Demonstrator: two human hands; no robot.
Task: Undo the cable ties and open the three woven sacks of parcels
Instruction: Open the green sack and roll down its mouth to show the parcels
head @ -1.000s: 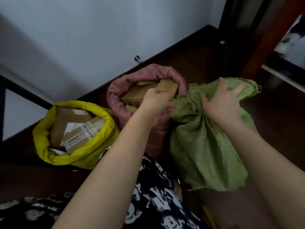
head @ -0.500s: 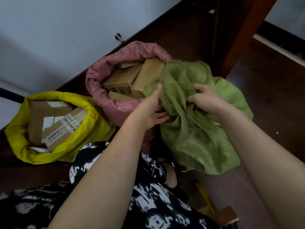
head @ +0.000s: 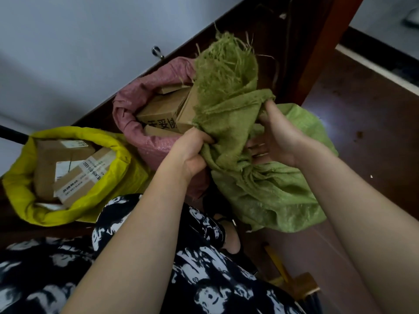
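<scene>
A green woven sack (head: pixel 267 191) stands at the right, its neck bunched tight and its frayed top (head: pixel 224 64) sticking up. My left hand (head: pixel 192 150) grips the bunched neck from the left. My right hand (head: pixel 276 137) holds the cloth on the right side of the neck, fingers curled in the folds. No cable tie shows among the folds. A pink sack (head: pixel 133 114) behind my left hand stands open, with cardboard boxes (head: pixel 158 112) inside. A yellow sack (head: pixel 20 184) at the left is open too, holding labelled boxes (head: pixel 77 177).
A pale wall (head: pixel 79 41) with a dark skirting board runs behind the sacks. A red-brown wooden post (head: pixel 322 46) stands behind the green sack. Dark floor (head: pixel 362 123) spreads to the right. My patterned skirt (head: pixel 158 268) fills the lower frame, and a wooden tool (head: pixel 299 284) lies at bottom right.
The green sack's frayed top has been lifted upright. My left hand moved from an open reach to a grip on the neck. My right hand shifted lower on the folds.
</scene>
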